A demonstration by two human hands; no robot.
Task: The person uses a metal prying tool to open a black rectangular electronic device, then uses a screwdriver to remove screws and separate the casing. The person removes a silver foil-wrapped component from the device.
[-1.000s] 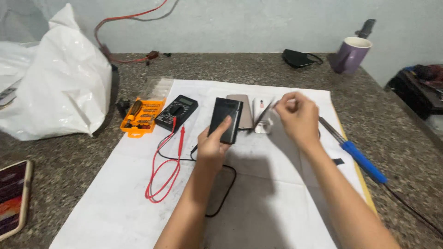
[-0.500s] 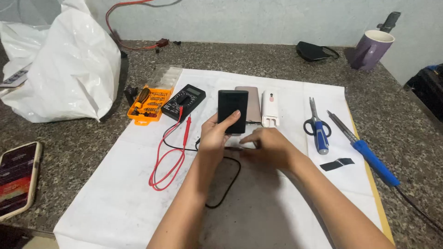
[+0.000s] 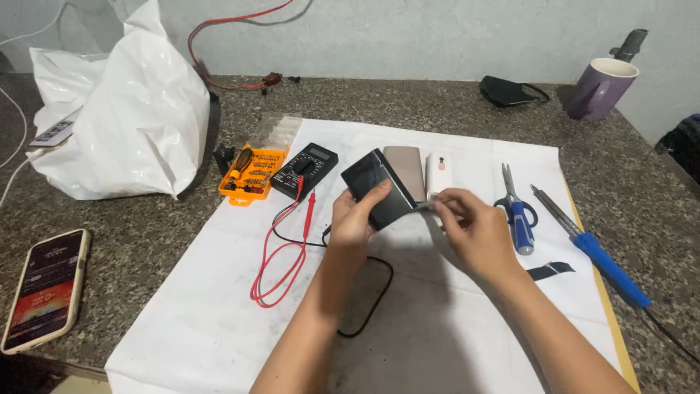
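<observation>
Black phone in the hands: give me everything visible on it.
The black phone is a flat rectangular slab with a glossy, dark, unlit face that looks like glass. It is lifted off the white paper sheet and tilted, its top end pointing up and left. The left hand grips its lower left edge, thumb on the face. The right hand pinches something small at its lower right corner; what it is cannot be made out. Behind it lie a beige device and a white device.

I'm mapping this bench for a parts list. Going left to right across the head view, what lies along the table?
Phone → white plastic bag → orange bit set → multimeter → scissors → blue-handled soldering iron.
</observation>
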